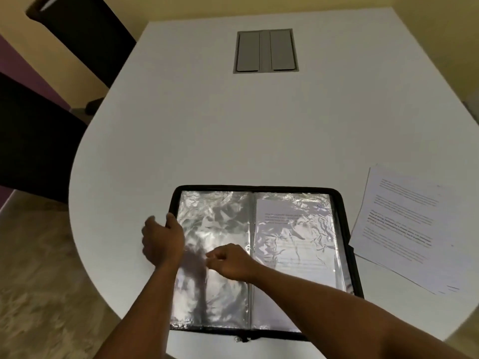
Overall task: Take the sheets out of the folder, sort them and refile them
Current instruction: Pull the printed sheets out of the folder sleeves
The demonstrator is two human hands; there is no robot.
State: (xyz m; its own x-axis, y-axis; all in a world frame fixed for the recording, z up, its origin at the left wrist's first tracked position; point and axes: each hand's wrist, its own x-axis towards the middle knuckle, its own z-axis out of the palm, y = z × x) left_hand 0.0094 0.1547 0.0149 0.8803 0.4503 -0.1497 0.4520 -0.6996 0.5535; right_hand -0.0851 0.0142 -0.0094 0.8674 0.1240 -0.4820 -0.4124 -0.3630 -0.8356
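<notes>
A: What is lying around the hands right now?

B: The folder [261, 260] is lying open on the white table [233, 125], black zip edge all round, crinkled clear sleeves on both halves. The left hand [162, 240] is gripping the folder's left edge, thumb curling over the black border and fingers hanging down outside it.

A: And the other hand?

B: The right hand [229, 260] is reaching across onto the left sleeve [212, 229], just right of the left hand, fingers curling in and pinching at the plastic. Whether a sheet is sitting between those fingertips I cannot tell; glare and blur are hiding it.

A: Where are the papers sitting?

B: One printed page [293, 229] is showing inside the right sleeve, beyond the spine from the pinch. A loose stack of sheets [404, 224] is lying on the table past the folder's right edge, well apart from both hands, slightly fanned and tilted.

A: Is anything standing in the way?

B: The right forearm [337, 304] is crossing over the lower part of the right sleeve, covering its bottom corner. Far beyond the hands, a grey cable hatch [265, 50] is sitting flush in the tabletop. Off the table's left edge, dark chairs [39, 141] are standing beside it, one further back near the wall.
</notes>
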